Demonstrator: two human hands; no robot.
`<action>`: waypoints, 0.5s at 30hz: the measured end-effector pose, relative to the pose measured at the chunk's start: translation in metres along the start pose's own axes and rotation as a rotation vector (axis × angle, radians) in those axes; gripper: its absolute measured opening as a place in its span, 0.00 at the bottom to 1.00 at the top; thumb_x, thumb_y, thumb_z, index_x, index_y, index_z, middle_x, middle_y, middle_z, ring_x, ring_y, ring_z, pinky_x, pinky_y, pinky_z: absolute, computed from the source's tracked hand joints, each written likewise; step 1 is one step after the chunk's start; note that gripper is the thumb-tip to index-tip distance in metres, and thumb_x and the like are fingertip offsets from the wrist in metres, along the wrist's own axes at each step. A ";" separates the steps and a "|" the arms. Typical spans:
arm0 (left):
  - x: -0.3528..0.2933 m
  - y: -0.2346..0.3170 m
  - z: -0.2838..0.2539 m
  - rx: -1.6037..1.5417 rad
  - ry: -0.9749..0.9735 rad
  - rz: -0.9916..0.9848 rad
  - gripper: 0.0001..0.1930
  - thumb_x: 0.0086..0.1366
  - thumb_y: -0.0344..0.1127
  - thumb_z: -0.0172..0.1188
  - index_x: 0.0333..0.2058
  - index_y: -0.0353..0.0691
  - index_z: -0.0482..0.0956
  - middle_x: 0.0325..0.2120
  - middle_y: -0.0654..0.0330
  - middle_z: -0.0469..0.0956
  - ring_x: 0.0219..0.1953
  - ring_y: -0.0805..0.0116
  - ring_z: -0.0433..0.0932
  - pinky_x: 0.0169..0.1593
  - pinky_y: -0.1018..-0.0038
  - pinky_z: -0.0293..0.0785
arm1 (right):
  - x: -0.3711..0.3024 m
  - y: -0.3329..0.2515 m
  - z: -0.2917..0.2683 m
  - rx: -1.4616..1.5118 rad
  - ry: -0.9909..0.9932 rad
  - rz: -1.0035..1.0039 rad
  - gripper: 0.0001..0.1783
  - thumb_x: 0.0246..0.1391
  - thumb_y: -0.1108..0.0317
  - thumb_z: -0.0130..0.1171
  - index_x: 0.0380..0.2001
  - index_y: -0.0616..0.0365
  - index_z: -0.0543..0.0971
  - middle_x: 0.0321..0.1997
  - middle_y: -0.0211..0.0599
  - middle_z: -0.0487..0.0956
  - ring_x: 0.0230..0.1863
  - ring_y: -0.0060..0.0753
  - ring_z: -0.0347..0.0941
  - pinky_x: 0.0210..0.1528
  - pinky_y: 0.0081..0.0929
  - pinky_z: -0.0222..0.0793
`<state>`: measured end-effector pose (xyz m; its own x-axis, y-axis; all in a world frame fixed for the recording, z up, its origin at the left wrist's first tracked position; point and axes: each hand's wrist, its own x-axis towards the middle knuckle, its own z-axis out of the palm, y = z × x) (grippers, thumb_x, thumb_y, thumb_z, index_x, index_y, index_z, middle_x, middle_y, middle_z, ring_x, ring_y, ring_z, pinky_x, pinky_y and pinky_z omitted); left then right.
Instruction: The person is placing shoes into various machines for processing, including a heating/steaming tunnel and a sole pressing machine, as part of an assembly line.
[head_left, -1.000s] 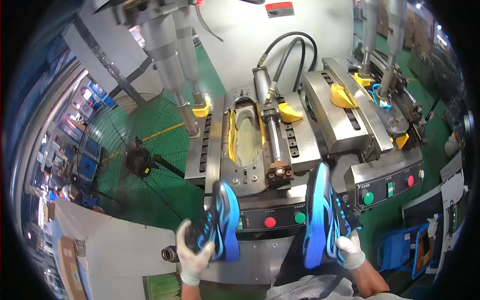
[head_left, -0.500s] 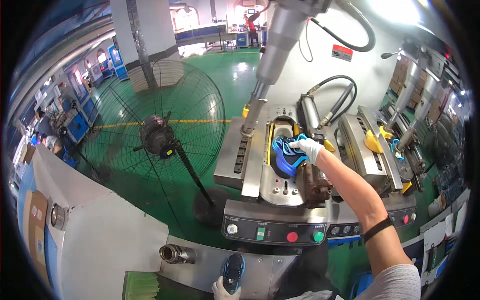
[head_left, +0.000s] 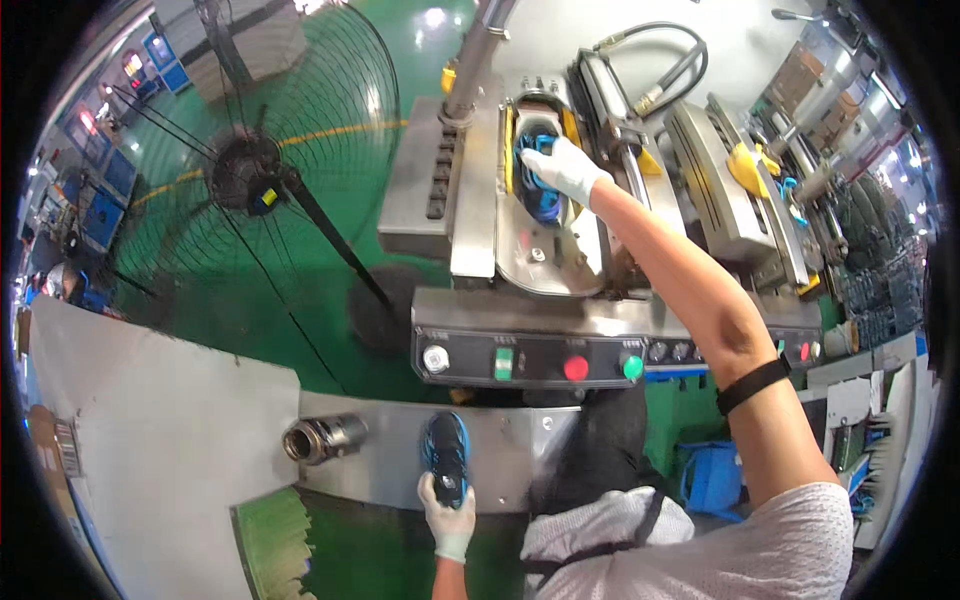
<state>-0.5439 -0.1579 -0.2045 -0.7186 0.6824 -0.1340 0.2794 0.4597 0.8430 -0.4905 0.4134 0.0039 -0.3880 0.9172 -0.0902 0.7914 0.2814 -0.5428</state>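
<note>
My left hand (head_left: 447,518), in a pale glove, grips the heel end of a dark shoe with blue edging (head_left: 446,450) above the metal bench plate. My right arm reaches forward to a pressing machine. There my gloved right hand (head_left: 563,170) has its fingers closed at the upper part of a blue and black shoe (head_left: 543,203). This shoe lies in the machine's long cradle (head_left: 518,262), between yellow side pads (head_left: 508,150). The glove covers part of it, and I cannot see the fingertips clearly.
A control panel with buttons (head_left: 575,368) runs below the cradle. A metal cylinder (head_left: 324,438) lies on the bench plate (head_left: 390,470). At left stands a large caged fan (head_left: 245,170). A second press station (head_left: 725,195) is to the right, and a blue stool (head_left: 712,478) stands below.
The view has tipped downward. The shoe in the cradle, tilted with blue loops spread out before, now lies more in line with it. My right hand has moved over it; the left keeps its shoe.
</note>
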 end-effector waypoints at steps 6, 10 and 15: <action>-0.035 0.040 0.039 -0.087 0.144 -0.308 0.46 0.55 0.33 0.77 0.66 0.29 0.58 0.59 0.45 0.65 0.60 0.52 0.69 0.65 0.59 0.67 | -0.280 0.008 -0.019 0.347 -0.017 -0.444 0.44 0.59 0.68 0.63 0.73 0.67 0.56 0.76 0.60 0.60 0.78 0.51 0.54 0.78 0.40 0.48; -0.021 0.062 0.031 -0.173 -0.002 -0.214 0.43 0.59 0.31 0.73 0.67 0.32 0.58 0.57 0.47 0.66 0.59 0.54 0.69 0.65 0.62 0.68 | -0.333 0.136 0.048 -0.152 0.139 -0.390 0.46 0.53 0.72 0.67 0.71 0.71 0.57 0.73 0.68 0.58 0.75 0.66 0.53 0.77 0.50 0.49; 0.026 0.061 0.021 0.174 -0.237 0.486 0.14 0.64 0.33 0.66 0.47 0.34 0.80 0.45 0.50 0.76 0.50 0.51 0.76 0.57 0.63 0.72 | -0.344 0.146 0.025 -0.160 -0.031 -0.303 0.41 0.46 0.57 0.68 0.59 0.69 0.66 0.65 0.70 0.62 0.67 0.72 0.58 0.68 0.55 0.58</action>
<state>-0.5319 -0.1002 -0.1673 -0.3243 0.9386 0.1181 0.6575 0.1338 0.7415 -0.2534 0.1319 -0.0655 -0.6291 0.7768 0.0288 0.7009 0.5829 -0.4110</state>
